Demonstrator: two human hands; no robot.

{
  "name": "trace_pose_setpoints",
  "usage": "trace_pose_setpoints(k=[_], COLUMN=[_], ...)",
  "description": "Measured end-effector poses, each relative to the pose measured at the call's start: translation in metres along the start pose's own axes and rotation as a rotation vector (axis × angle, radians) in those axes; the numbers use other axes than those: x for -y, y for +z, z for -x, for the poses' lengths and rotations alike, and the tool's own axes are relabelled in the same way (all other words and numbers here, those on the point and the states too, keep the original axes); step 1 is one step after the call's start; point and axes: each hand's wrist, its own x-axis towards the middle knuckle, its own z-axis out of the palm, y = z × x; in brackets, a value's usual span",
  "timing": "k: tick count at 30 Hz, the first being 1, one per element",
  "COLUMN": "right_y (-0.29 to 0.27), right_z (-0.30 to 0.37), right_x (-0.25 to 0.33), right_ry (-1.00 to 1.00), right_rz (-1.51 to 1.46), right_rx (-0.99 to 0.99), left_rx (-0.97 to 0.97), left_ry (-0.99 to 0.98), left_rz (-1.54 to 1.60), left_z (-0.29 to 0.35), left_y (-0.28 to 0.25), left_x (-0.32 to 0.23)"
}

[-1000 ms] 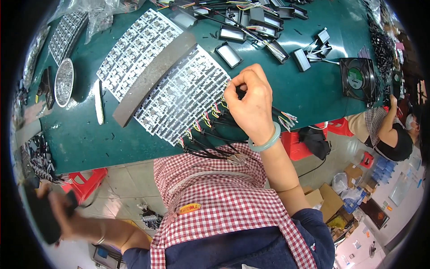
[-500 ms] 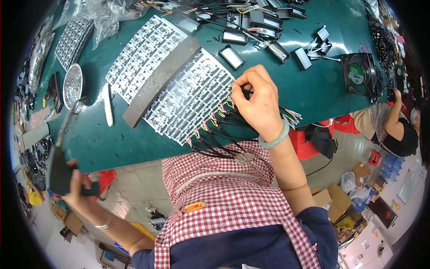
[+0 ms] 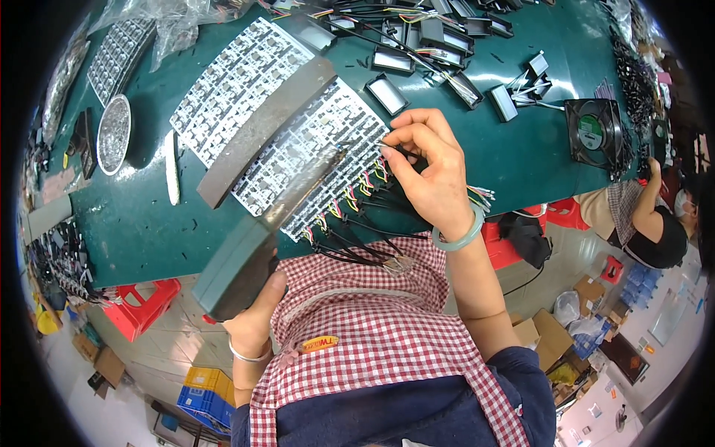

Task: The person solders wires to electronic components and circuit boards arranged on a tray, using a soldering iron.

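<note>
My left hand (image 3: pixel 257 316) is closed round the handle of a dark green soldering gun (image 3: pixel 234 272). Its metal barrel (image 3: pixel 307 185) reaches over a sheet of white circuit boards (image 3: pixel 350 112), with the blurred tip close to my right fingertips. At the sheet's right edge, my right hand (image 3: pixel 432 167) pinches the end of a thin black cable, partly hidden by the fingers. Several black cables with coloured wire ends (image 3: pixel 350 200) line the sheet's lower right edge. Across the boards lies a dark grey bar (image 3: pixel 264 134).
A metal bowl (image 3: pixel 113 134) and a white stick (image 3: pixel 172 167) lie left of the boards. Black cases (image 3: pixel 387 94) with wires crowd the far side. A black fan (image 3: pixel 593 134) stands at the right. Another person (image 3: pixel 652 223) sits beyond it.
My left hand has swung the soldering gun rightward from beside the bowl to over the boards. My right hand stays at the board edge, its fingers slightly shifted.
</note>
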Motion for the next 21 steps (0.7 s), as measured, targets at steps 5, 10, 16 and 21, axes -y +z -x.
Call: trace_pose_setpoints(k=[5,10,16,21], right_y=[0.002,0.005,0.005,0.004], right_z=[0.002,0.003,0.002,0.0], right_x=[-0.004,-0.004,0.006,0.008], right_ry=[0.073,0.119,0.157,0.115], right_rz=[-0.161,-0.197,-0.127,0.018], right_rx=[-0.045,-0.085,-0.087,-0.026], left_rx=[0.031,0.035,0.062,0.089], left_ry=[0.0,-0.025,-0.038,-0.024], left_rz=[-0.093,-0.102,-0.099,-0.112], left_z=[0.0,-0.002,-0.006,-0.007], left_y=[0.008,0.009,0.014,0.017], left_x=[0.004,0.006,0.001,-0.004])
